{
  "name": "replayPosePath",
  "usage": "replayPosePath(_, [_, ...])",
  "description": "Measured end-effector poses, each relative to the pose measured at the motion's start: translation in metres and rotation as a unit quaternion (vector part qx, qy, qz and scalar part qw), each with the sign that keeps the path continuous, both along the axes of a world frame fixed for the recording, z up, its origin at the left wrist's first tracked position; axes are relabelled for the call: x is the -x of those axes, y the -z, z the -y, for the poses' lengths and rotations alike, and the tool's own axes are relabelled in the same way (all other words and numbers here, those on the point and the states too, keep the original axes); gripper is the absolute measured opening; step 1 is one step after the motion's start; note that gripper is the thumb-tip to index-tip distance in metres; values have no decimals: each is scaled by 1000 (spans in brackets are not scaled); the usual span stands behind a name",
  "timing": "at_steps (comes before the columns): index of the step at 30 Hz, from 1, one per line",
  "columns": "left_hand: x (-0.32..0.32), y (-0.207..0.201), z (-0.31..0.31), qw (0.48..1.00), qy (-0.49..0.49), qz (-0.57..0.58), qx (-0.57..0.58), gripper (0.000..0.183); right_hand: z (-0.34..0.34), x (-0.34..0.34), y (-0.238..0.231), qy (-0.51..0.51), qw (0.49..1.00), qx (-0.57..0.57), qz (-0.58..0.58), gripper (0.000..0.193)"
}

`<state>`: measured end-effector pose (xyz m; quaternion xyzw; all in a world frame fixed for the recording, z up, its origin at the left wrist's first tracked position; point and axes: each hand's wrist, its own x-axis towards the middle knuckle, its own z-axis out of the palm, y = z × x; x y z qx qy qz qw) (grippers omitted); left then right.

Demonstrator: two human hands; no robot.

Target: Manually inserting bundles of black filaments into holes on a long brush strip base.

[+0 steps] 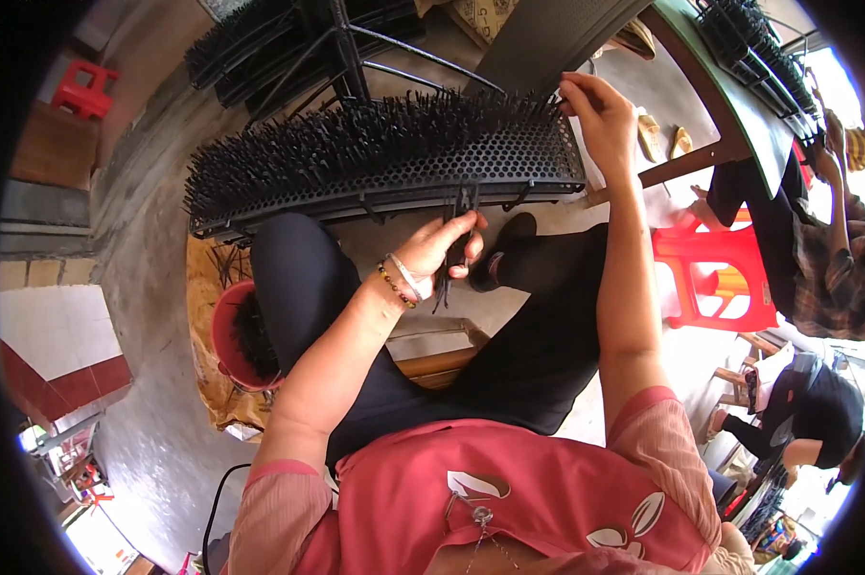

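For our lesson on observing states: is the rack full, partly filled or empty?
Partly filled: black pieces crowd the left and back of the rack; bare holes show at its front right.

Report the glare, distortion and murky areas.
Head view: the green table's edge bends near the right rim, inside a black border; head view: light washes out parts of the far right, and shine whitens the floor at lower left; head view: the black strips blend together in places, while the left hand looks fairly clear.
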<state>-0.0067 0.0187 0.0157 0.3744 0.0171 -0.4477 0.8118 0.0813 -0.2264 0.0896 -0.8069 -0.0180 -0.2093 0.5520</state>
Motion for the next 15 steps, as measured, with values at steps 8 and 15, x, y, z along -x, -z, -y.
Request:
replayPosePath(8, [6,7,2,997,61,-36,-3,28,5,-23,23,-6,975,207,81,15])
replayPosePath(15, [9,7,5,997,72,-20,8,28,0,-20,23,16,978,188,93,14])
